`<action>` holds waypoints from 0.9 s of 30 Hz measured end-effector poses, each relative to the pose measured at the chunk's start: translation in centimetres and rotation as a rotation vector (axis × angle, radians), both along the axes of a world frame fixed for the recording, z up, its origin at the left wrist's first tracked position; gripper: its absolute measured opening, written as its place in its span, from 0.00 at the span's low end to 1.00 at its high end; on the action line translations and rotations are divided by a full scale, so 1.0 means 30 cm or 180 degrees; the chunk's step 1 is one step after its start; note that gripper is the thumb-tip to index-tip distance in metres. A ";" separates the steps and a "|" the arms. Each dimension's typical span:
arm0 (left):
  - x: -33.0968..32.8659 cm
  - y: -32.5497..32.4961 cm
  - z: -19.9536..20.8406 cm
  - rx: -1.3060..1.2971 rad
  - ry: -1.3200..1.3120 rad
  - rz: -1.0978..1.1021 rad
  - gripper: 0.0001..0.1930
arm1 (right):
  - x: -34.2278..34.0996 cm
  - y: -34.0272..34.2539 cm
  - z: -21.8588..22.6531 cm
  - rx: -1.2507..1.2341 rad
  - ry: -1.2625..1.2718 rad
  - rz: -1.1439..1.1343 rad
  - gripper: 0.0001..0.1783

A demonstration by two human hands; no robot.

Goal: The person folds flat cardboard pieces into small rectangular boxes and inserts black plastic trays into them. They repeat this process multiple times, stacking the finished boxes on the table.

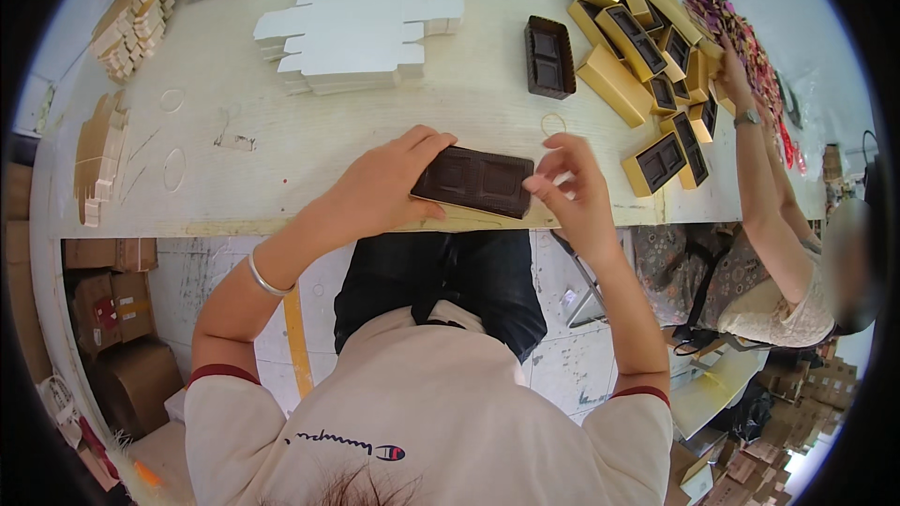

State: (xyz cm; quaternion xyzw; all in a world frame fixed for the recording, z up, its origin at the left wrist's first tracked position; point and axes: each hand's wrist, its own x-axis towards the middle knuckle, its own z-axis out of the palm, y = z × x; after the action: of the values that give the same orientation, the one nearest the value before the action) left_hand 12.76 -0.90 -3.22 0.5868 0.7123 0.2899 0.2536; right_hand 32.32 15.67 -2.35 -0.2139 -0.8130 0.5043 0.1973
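In front of me, near the table's front edge, is a dark brown plastic tray (pixel 473 180) with two hollows, a thin pale rim showing along its lower side. My left hand (pixel 398 176) is closed around the tray's left end, thumb below and fingers above. At the right end, my right hand (pixel 574 189) has its thumb and a fingertip at the tray's corner; its other fingers are curled and slightly blurred. Another brown tray (pixel 549 58) lies beyond my right hand. A rubber band (pixel 554 124) rests just past my right fingers.
A stack of flat white box blanks (pixel 352 23) lies at the back. Gold boxes (pixel 614 84), several holding brown trays, are piled on the right. Folded card pieces (pixel 101 159) stand at the left. A co-worker's arm (pixel 761 155) reaches in beyond the pile.
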 end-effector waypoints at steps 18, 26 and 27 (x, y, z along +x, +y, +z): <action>-0.056 -0.005 0.014 -0.0007 0.1164 -0.0402 0.47 | -0.064 -0.079 -0.017 0.0850 -0.0079 0.1195 0.23; -0.124 0.010 -0.028 0.0246 0.0629 -0.0823 0.48 | -0.091 -0.008 0.020 0.1245 -0.0125 0.1736 0.25; -0.124 0.014 -0.030 0.0258 0.0557 -0.0840 0.48 | -0.094 -0.002 0.017 0.1329 -0.0116 0.1813 0.22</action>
State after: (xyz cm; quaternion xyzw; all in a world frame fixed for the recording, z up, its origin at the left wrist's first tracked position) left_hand 9.04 -0.49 -4.12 0.7080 0.6361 0.2303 0.2026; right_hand 29.50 15.61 -1.84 0.0575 -0.9290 0.3581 0.0736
